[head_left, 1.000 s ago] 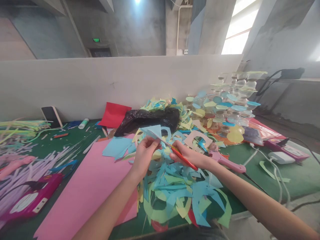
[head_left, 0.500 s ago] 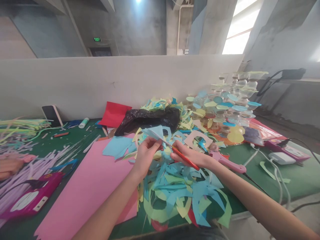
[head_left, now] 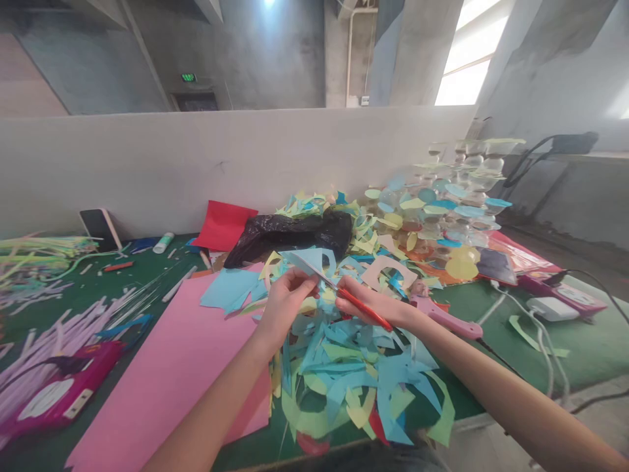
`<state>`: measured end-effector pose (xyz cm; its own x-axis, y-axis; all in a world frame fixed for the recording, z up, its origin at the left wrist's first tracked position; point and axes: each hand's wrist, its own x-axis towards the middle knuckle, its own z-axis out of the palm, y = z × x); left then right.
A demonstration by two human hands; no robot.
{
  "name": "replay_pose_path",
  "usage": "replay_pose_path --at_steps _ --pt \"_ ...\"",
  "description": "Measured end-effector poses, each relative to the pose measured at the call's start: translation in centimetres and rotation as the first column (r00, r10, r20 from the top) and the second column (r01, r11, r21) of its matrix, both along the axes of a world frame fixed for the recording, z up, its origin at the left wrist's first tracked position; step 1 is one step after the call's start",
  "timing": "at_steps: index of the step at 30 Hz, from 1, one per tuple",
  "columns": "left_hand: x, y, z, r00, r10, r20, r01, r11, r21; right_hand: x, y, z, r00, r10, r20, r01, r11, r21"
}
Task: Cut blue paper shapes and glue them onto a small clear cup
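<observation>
My left hand (head_left: 291, 298) pinches a piece of light blue paper (head_left: 301, 259) between thumb and fingers, above the heap of cuttings. Red-handled scissors (head_left: 364, 308) are in my right hand (head_left: 361, 298), whose fingers wrap round the handles. Their blades point up and left and reach the paper beside my left thumb. Whether the blades are parted is too small to tell. Beneath both hands lies a pile of blue, green and yellow paper scraps (head_left: 344, 370). Large pink paper sheets (head_left: 191, 367) lie under my left forearm, with light blue sheets (head_left: 228, 290) at their far end.
A black plastic bag (head_left: 295, 233) and red paper (head_left: 226, 225) lie behind. Clear cups with paper discs (head_left: 472, 196) stand stacked at the back right. A pink glue gun (head_left: 447, 318) rests by my right forearm. Purple power strips (head_left: 73, 387) (head_left: 563, 293) and cables lie at both sides.
A person's hand at the far left edge has gone out of view. My own hands, the scissors and the blue paper stay almost in the same place.
</observation>
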<state>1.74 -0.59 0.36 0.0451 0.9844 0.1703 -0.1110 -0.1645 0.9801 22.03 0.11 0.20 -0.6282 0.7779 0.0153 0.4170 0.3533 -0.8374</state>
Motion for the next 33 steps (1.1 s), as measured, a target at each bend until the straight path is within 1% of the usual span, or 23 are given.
replay_pose_path --at_steps 2,4,7,11,13,19,23,26,29,33 --pt "0.0 -0.1 0.1 0.999 -0.032 -0.009 0.032 0.999 -0.004 0.0 -0.1 0.0 1.0 0.002 0.006 -0.002 1.0 0.009" --pt "0.0 -0.1 0.2 0.999 -0.024 -0.024 0.024 1.0 -0.001 -0.1 -0.2 0.0 0.999 -0.036 0.015 0.036 0.999 0.005" --pt "0.0 -0.2 0.3 0.996 0.031 -0.082 -0.031 0.999 0.01 -0.5 -0.3 0.2 0.997 -0.077 0.016 0.077 0.997 -0.015" --pt "0.0 -0.4 0.9 0.975 0.11 -0.192 -0.099 0.993 0.066 -0.8 -0.6 0.8 0.996 -0.084 0.015 0.085 0.995 -0.044" --pt "-0.1 -0.5 1.1 0.968 0.128 -0.217 -0.114 0.99 0.078 -0.8 -0.7 1.0 0.996 -0.088 0.019 0.089 0.995 -0.054" --pt "-0.4 -0.3 0.8 0.983 0.069 -0.168 -0.06 0.997 0.056 -0.8 -0.6 0.8 0.993 -0.119 0.025 0.119 0.993 -0.023" --pt "-0.3 -0.2 0.7 0.989 0.04 -0.145 -0.032 0.998 0.054 -0.5 -0.4 0.4 0.999 -0.049 -0.001 0.049 0.999 0.004" --pt "-0.2 -0.3 0.8 0.988 0.029 -0.151 -0.023 0.999 0.041 -0.4 -0.5 0.4 1.0 -0.007 -0.003 0.007 1.0 0.0" --pt "-0.2 -0.3 0.9 0.987 0.031 -0.159 -0.027 0.999 0.03 -0.6 -0.5 0.6 0.999 -0.047 0.015 0.048 0.998 -0.041" --pt "-0.3 -0.3 1.0 0.983 0.032 -0.183 -0.027 0.999 0.027 -0.6 -0.1 0.4 0.997 -0.079 -0.011 0.078 0.997 -0.025"
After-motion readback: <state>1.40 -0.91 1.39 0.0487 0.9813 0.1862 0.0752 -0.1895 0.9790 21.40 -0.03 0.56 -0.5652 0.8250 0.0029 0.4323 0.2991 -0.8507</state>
